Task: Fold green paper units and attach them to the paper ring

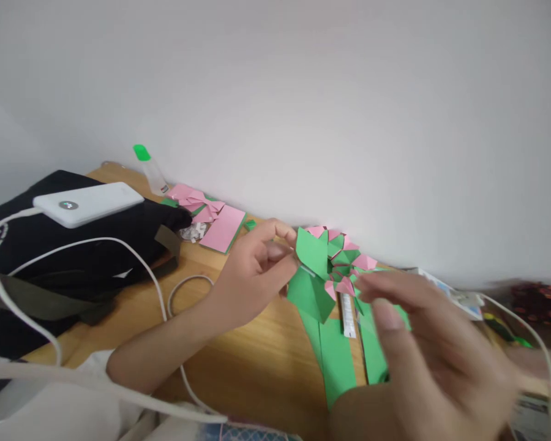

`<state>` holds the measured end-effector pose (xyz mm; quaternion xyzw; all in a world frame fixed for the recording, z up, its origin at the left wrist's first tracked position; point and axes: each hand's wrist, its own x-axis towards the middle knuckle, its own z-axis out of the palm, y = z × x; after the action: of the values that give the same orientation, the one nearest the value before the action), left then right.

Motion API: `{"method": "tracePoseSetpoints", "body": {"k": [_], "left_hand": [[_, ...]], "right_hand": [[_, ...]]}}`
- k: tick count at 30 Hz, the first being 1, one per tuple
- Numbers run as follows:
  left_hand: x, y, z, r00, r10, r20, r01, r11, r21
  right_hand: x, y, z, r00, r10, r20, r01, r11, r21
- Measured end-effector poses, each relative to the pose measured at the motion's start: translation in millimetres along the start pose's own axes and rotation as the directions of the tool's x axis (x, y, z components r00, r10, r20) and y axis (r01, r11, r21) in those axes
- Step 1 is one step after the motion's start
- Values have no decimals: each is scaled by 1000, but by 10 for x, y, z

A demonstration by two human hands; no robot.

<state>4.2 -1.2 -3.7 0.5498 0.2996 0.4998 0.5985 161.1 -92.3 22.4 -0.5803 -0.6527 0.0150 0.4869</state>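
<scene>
My left hand (252,275) is closed, thumb and fingertips pinching the edge of a folded green paper piece (313,252). That piece joins a folded paper flower (342,254) in green and pink, held above the table near the wall. My right hand (422,343) is closer to the camera and blurred, thumb and fingers apart, with nothing visible between them. Its fingertips are beside the flower's pink tips; I cannot tell whether they touch. Beneath the flower lie green paper sheets (338,358) and a white tube (348,315).
Pink folded paper (224,228) and a green-capped bottle (150,170) are at the back left. A white power bank (89,202) rests on a black bag (50,257). White cables (158,288) cross the wooden table (257,361). A grey wall (303,122) rises behind.
</scene>
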Motion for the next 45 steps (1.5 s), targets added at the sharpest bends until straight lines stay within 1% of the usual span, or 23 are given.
{"method": "tracePoseSetpoints", "body": {"k": [2, 5, 8, 10, 13, 15, 17, 19, 22, 24, 28, 30, 32, 34, 35, 36, 37, 39, 40, 42, 43, 45], "left_hand": [[-12, -7, 11, 998, 61, -25, -60, 998, 34], [-33, -23, 17, 989, 146, -17, -145, 986, 83], [-57, -38, 12, 986, 166, 23, -168, 978, 123], [-69, -41, 0, 984, 166, 69, -172, 979, 110], [-81, -27, -32, 968, 146, 204, -168, 981, 94], [-84, -14, -57, 951, 114, 287, -158, 978, 135], [-85, -4, -76, 941, 92, 325, -159, 970, 186], [-86, 5, -87, 942, 88, 324, -164, 962, 217], [-95, 27, -84, 954, 99, 283, -178, 947, 268], [-104, 45, -76, 958, 109, 264, -193, 929, 317], [-127, 70, -59, 949, 115, 294, -235, 881, 412], [-141, 73, -51, 943, 141, 300, -268, 856, 442], [-159, 70, -41, 943, 168, 286, -293, 826, 481], [-182, 61, -29, 947, 186, 261, -300, 802, 517], [-194, 54, -22, 949, 194, 247, -300, 795, 527], [-205, 46, -14, 951, 206, 231, -301, 793, 530], [-215, 38, -7, 951, 226, 213, -306, 794, 525], [-228, 24, 6, 948, 267, 175, -320, 796, 515], [-231, 19, 10, 946, 282, 162, -324, 793, 515], [-229, 16, 11, 946, 285, 154, -323, 791, 520], [-225, 16, 7, 947, 278, 158, -319, 790, 523], [-214, 10, -10, 951, 276, 137, -306, 787, 536]], "right_hand": [[65, -25, 61, 997, -28, 77, 27, 1000, 14], [92, -29, 120, 984, -81, 161, 85, 996, -15], [98, -17, 134, 970, -117, 215, 129, 991, -43], [96, -5, 122, 966, -144, 213, 160, 985, -60], [96, 18, 87, 974, -163, 158, 184, 974, -130], [101, 33, 64, 975, -173, 141, 195, 968, -160], [110, 41, 47, 972, -185, 148, 208, 964, -164], [117, 40, 45, 969, -183, 168, 211, 963, -167], [112, 30, 66, 965, -180, 193, 215, 960, -180], [99, 30, 85, 966, -156, 204, 195, 962, -191], [65, 48, 110, 976, -111, 186, 149, 968, -202], [45, 43, 132, 983, -104, 149, 134, 969, -207], [27, 15, 170, 992, -102, 73, 116, 969, -216], [17, -23, 218, 997, -56, -46, 45, 976, -214], [18, -36, 241, 995, 4, -102, -25, 980, -199], [24, -40, 261, 990, 60, -124, -79, 985, -153], [35, -34, 278, 994, 73, -84, -80, 994, -73], [70, 11, 301, 986, 163, 47, -167, 982, 90], [91, 45, 310, 973, 201, 112, -220, 956, 193], [134, 117, 326, 945, 251, 210, -315, 870, 379], [153, 149, 332, 937, 258, 237, -341, 828, 445], [182, 196, 336, 926, 274, 259, -371, 784, 498]]}}
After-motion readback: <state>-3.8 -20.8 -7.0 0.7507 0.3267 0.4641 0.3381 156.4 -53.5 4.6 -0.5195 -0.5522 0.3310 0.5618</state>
